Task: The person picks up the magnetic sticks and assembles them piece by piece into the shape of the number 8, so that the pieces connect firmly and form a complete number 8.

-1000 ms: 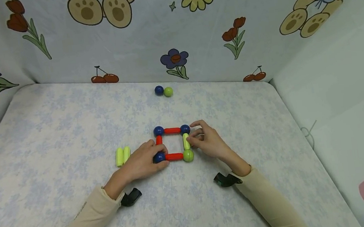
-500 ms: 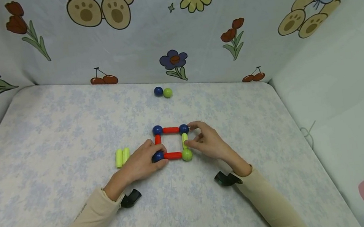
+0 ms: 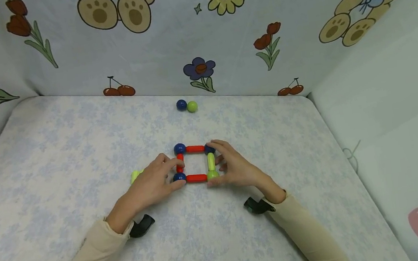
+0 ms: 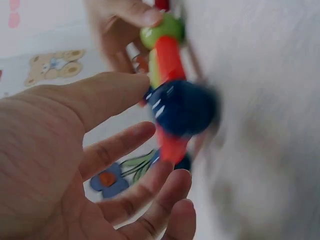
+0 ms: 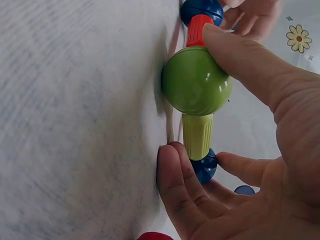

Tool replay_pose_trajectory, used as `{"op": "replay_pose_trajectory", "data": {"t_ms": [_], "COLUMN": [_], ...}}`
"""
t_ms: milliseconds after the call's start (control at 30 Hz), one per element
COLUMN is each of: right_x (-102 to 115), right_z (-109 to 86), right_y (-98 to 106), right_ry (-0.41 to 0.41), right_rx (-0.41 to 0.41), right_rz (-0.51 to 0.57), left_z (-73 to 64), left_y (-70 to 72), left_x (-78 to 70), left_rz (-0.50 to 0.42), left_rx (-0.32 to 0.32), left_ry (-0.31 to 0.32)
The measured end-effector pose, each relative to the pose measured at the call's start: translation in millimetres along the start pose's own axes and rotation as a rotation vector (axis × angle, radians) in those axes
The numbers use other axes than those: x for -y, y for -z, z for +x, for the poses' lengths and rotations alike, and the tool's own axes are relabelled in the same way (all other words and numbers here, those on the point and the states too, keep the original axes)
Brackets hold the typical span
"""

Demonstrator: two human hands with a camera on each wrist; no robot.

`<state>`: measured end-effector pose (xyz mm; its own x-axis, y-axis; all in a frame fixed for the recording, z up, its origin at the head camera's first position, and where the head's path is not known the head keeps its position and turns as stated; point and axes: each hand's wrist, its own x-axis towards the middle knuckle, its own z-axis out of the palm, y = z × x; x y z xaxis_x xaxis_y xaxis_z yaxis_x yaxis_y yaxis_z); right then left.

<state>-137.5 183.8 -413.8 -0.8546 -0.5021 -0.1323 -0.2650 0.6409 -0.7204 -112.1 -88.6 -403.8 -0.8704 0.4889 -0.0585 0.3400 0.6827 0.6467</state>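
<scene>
A square of magnetic building sticks and balls lies flat on the table. It has three red sticks (image 3: pixel 197 178), a yellow-green stick (image 3: pixel 211 161), three blue balls (image 3: pixel 180 149) and a green ball (image 5: pixel 196 80). My left hand (image 3: pixel 150 180) is at its near left corner, fingers spread around the blue ball (image 4: pixel 182 109); the left wrist view is blurred there. My right hand (image 3: pixel 235 166) spans the right side, thumb at the green ball and index finger at the far right blue ball (image 5: pixel 204 167). Loose yellow-green sticks (image 3: pixel 135 175) show partly behind my left hand.
A loose blue ball (image 3: pixel 181 104) and a loose green ball (image 3: pixel 192 106) sit together near the table's back edge. A printed cloth (image 3: pixel 159 53) hangs behind the table (image 3: pixel 75 135). Another cloth wall (image 3: pixel 384 134) stands on the right.
My left hand has loosened around the near left blue ball and shifted slightly left, covering more of the loose sticks. My right thumb has moved from the yellow-green stick to the green ball.
</scene>
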Motion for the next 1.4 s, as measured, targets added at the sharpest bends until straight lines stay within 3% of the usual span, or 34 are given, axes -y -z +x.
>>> {"op": "replay_pose_trajectory", "data": {"t_ms": [133,267,467,700,867,1033,1267,1400], "right_x": [-1.8,-3.5,-1.4,-1.6,-2.7,-3.9,-5.7,-5.9], "right_z": [0.3,0.7,4.7,7.8,7.9,8.5,11.8,12.4], "right_y": [0.7,3.4,7.7,7.8,6.9,6.0,5.1,4.9], "right_ry": [-0.006,-0.024,-0.027,-0.044,-0.042,-0.023,-0.018,-0.023], "right_rx": [-0.003,-0.009,-0.004,0.005,0.000,0.001,0.006,0.007], "right_rz": [-0.005,-0.008,-0.014,-0.004,0.005,0.001,-0.002,0.000], "left_z": [-12.6,-23.5,-29.7,-30.6,-30.2,-29.7,-27.7,-26.0], "left_y": [17.5,30.1,39.7,44.0,43.7,41.6,40.6,40.6], "left_x": [3.6,16.1,35.6,52.3,61.7,65.6,60.3,52.6], "left_rz": [0.069,0.100,0.076,-0.002,-0.055,-0.058,-0.024,-0.094], "left_rx": [-0.049,-0.068,-0.034,0.049,0.061,0.040,-0.012,-0.033], "left_ry": [0.027,0.063,0.100,0.045,0.033,-0.007,-0.011,-0.041]}}
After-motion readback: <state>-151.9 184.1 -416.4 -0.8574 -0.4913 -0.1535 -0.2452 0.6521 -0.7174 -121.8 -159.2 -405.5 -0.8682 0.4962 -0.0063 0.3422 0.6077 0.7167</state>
